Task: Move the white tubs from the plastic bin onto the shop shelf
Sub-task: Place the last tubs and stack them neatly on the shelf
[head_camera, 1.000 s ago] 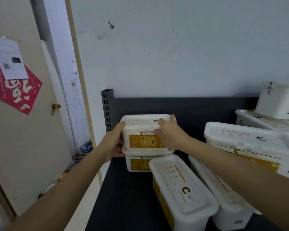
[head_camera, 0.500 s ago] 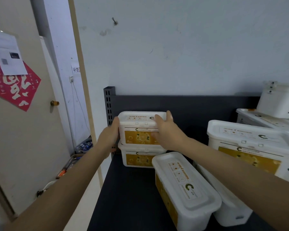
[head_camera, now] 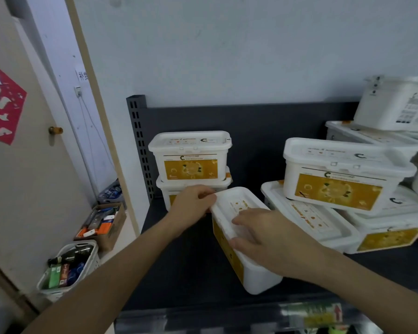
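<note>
- Going by the head view, the only one here.
- Done with the top tub (head_camera: 191,157) of the back-left stack, held by both hands half a second ago; now sitting square on the lower tub (head_camera: 176,186), untouched.
- Dropping down instead to the middle tub (head_camera: 256,276), lying lengthwise on the dark shelf (head_camera: 179,273) just in front of that stack.
- With the left hand (head_camera: 191,203): curling fingers over the far-left corner of the lid, pinching the rim.
- With the right hand (head_camera: 268,239): spreading fingers across the lid and hooking the thumb on the left edge, so clamping it from above.
- Guessing here: treating the two-high stack as finished, probably getting ready to lift or turn the middle tub into a tidier spot.
- Not seeing the plastic bin anywhere; only spotting a white basket (head_camera: 65,268) of bottles and a cardboard box (head_camera: 101,222) down on the floor at left.
- Looking at materials: smooth matte white plastic, rounded-corner rectangular bodies tapering slightly toward the base, flat snap-on lids with a raised lip, glossy yellow-orange label along the long side.
- Sitting a bit skewed, near end angling toward the shelf's front edge.
- Piling up messily on the right: more tubs (head_camera: 336,179), some stacked crooked.
- Looking like dark grey painted metal for the shelf, with a perforated upright at back left.
</note>
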